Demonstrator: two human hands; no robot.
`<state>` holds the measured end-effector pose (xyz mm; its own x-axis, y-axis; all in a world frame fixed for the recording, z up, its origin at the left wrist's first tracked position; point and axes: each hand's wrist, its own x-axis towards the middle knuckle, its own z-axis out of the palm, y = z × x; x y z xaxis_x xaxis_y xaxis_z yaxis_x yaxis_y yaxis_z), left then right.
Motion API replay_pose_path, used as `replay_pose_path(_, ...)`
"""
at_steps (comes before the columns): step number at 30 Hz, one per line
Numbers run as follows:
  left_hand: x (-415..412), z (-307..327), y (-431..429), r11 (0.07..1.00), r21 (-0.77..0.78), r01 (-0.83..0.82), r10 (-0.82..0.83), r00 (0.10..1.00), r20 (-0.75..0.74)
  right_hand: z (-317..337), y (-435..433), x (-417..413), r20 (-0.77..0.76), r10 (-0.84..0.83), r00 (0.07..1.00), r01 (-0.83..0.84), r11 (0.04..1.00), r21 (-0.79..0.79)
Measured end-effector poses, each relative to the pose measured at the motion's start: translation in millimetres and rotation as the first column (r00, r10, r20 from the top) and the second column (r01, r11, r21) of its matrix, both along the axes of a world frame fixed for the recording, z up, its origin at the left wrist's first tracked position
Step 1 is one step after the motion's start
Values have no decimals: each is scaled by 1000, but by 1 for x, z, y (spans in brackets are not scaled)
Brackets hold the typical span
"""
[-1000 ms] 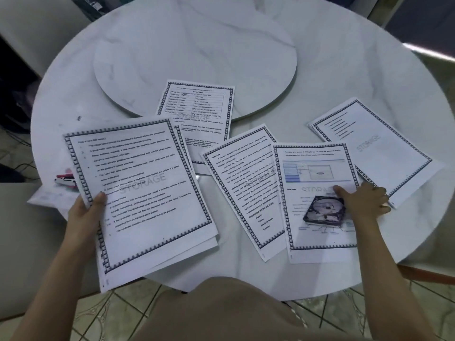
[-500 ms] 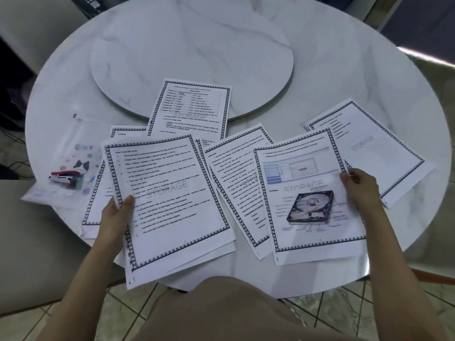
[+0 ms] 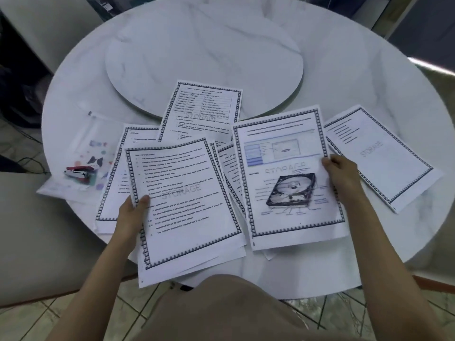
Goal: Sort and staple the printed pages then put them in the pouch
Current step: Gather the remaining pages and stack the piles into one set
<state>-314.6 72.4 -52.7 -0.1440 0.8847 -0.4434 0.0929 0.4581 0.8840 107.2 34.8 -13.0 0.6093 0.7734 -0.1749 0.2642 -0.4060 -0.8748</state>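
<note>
Printed pages with dark borders and a STORAGE watermark are spread over the round white table. My left hand grips a small stack of text pages by its left edge, above the table's near rim. My right hand holds the page with the hard-disk picture by its right edge, lifted over another text page. A page with a table lies behind them. One more page lies at the right. The clear patterned pouch lies at the left with a red stapler on it.
A raised round turntable fills the table's middle, its near edge under the table page. Another page lies partly under the left stack. A grey chair seat stands at the left. Tiled floor shows below the table.
My right hand picked up the hard-disk page and carried it left over the neighbouring text page. My left hand brought its stack rightward, which uncovered the pouch and stapler.
</note>
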Motion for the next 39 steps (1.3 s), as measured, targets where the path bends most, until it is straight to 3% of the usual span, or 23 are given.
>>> replay_pose_path(6,1,1,-2,1000,4,28,-28,1000,14,-13,28,-58,-66,131,989,-131,991,-1)
replay_pose_path(15,-1,5,-2,999,-28,28,-26,997,77,-33,39,-158,-48,261,964,-263,964,-28)
replay_pose_path(22,-4,3,-6,985,97,144,-138,988,-64,-45,23,-204,-21,326,945,-327,943,-69)
replay_pose_path(27,-9,6,-5,975,129,179,-168,981,-94,-34,22,-178,-107,239,965,-244,969,-36)
replay_pose_path(29,-11,7,-5,974,139,181,-168,981,-99,-28,21,-157,-54,207,977,-209,977,-46)
replay_pose_path(33,-17,9,-5,972,153,177,-160,980,-119,-22,20,-107,221,166,961,-145,983,-109)
replay_pose_path(36,-20,10,-4,973,159,165,-144,981,-133,-22,21,-75,401,194,895,-58,943,-327)
replay_pose_path(39,-23,9,-3,975,161,156,-133,981,-144,-20,19,-56,428,249,869,26,841,-541)
